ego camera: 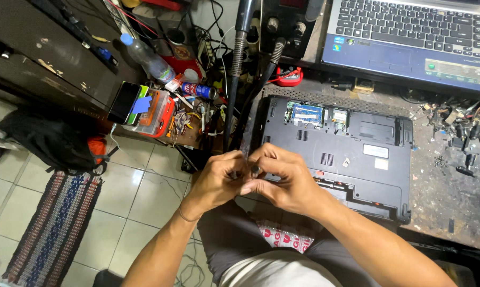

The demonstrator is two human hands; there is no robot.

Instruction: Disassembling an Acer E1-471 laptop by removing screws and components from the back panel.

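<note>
While both hands are brought together just off the bench's near edge, a small dark part (255,171) is pinched between the fingertips of the left hand (217,179) and the right hand (282,180). Just beyond them, an upturned grey laptop (351,154) is laid on the bench (442,186), its memory bay uncovered. A second, open laptop (410,37) is set at the far right corner.
</note>
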